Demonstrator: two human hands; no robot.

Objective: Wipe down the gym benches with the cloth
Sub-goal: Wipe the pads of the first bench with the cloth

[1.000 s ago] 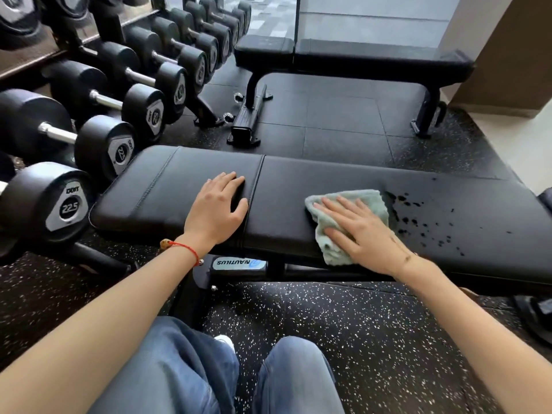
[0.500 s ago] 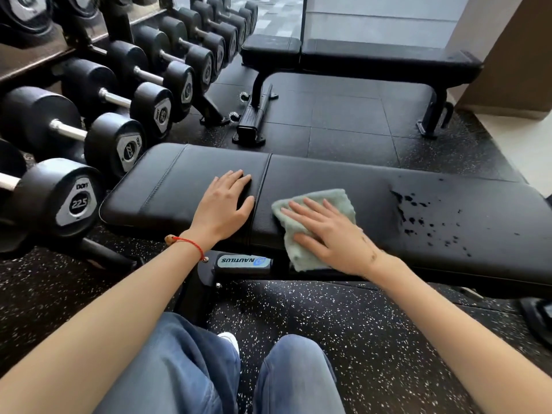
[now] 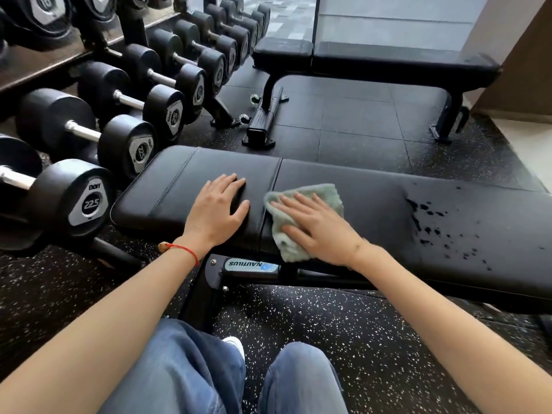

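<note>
A black padded gym bench (image 3: 373, 198) lies crosswise in front of me. My right hand (image 3: 316, 228) presses flat on a pale green cloth (image 3: 325, 194) just right of the seam between the two pads. The cloth's lower end hangs over the bench's near edge. My left hand (image 3: 218, 210) rests flat with fingers spread on the left pad, holding nothing. Dark wet spots (image 3: 430, 222) speckle the pad further right. A second black bench (image 3: 388, 59) stands behind.
A rack of black dumbbells (image 3: 125, 115) runs along the left, close to the bench's left end. Speckled rubber flooring (image 3: 343, 318) lies beneath. My knees in blue jeans (image 3: 194, 369) are at the bottom. A wall corner (image 3: 513, 70) is at the back right.
My right hand has slid the cloth leftward along the pad, away from the wet spots and up to the seam. My left hand has stayed in place.
</note>
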